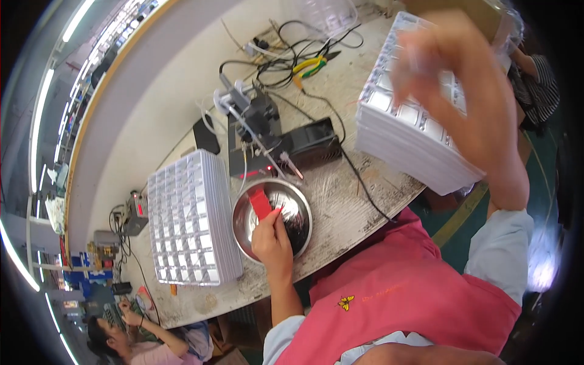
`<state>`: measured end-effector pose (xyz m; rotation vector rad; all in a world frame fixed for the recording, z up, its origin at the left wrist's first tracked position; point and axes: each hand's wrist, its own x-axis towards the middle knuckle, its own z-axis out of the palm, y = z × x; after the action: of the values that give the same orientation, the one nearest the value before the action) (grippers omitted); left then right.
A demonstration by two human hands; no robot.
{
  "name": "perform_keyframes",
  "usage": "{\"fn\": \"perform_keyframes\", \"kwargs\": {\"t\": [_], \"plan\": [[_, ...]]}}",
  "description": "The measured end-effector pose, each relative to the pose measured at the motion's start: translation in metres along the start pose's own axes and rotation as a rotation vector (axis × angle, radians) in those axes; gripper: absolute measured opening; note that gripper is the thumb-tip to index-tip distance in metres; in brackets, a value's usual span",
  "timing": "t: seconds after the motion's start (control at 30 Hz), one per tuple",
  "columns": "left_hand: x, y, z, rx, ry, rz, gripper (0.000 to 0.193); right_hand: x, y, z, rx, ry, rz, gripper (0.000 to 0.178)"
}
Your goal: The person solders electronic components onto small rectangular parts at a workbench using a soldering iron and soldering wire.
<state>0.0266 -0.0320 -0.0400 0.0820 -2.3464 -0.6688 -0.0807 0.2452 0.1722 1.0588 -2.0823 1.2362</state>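
My left hand (272, 242) is over the near side of a round metal bowl (308, 214), its thumb and fingers pinched together. A thin red tip shows at the fingertips, too small to name. A flat red piece (260, 203) lies against the bowl's inside, touching or very near the fingers; I cannot tell if it is held. Thin shiny bits lie in the bowl. My right hand (468, 91) is raised above the right stack of white plastic trays (413, 149). It is smeared by motion with fingers curved, and whether it holds anything is unclear.
Left of the bowl stands another stack of white compartment trays (188, 225). Behind the bowl is a black device (258, 118) with tubes and a red light. Cables tangle around yellow-green pliers (311, 66). A co-worker (121, 340) sits at lower left.
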Motion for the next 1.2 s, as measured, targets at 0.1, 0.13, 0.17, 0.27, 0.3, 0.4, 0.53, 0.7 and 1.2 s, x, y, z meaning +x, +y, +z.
{"fn": "perform_keyframes", "kwargs": {"t": [0.1, 0.13, 0.17, 0.27, 0.3, 0.4, 0.53, 0.7, 1.2], "plan": [[0.009, 0.011, 0.003, -0.052, 0.003, 0.060, 0.012, -0.058, -0.015, 0.012, -0.008, -0.274, -0.204, 0.036], [0.012, 0.014, 0.005, -0.064, -0.001, 0.069, 0.013, -0.072, -0.013, 0.026, 0.042, -0.273, -0.157, 0.030], [0.012, 0.014, 0.005, -0.070, 0.008, 0.098, 0.014, -0.081, -0.008, 0.040, 0.105, -0.279, -0.115, 0.025], [0.012, 0.018, 0.007, -0.091, 0.013, 0.125, 0.016, -0.094, 0.016, 0.064, 0.302, -0.448, 0.442, 0.027], [0.013, 0.019, 0.005, -0.075, 0.008, 0.155, 0.018, -0.092, 0.020, 0.070, 0.500, -0.499, 0.781, 0.029], [0.015, 0.022, 0.006, -0.063, -0.005, 0.218, 0.021, -0.110, 0.044, 0.099, 0.596, -0.440, 0.833, 0.025], [0.019, 0.031, 0.006, -0.027, -0.029, 0.260, 0.023, -0.119, 0.051, 0.123, 0.672, -0.347, 0.828, 0.025], [0.022, 0.036, 0.010, 0.023, -0.077, 0.221, 0.020, -0.115, 0.054, 0.136, 0.643, -0.335, 0.832, 0.025], [0.030, 0.042, 0.011, 0.100, -0.023, 0.227, 0.019, -0.107, 0.054, 0.151, 0.655, -0.208, 0.775, 0.028]]}}
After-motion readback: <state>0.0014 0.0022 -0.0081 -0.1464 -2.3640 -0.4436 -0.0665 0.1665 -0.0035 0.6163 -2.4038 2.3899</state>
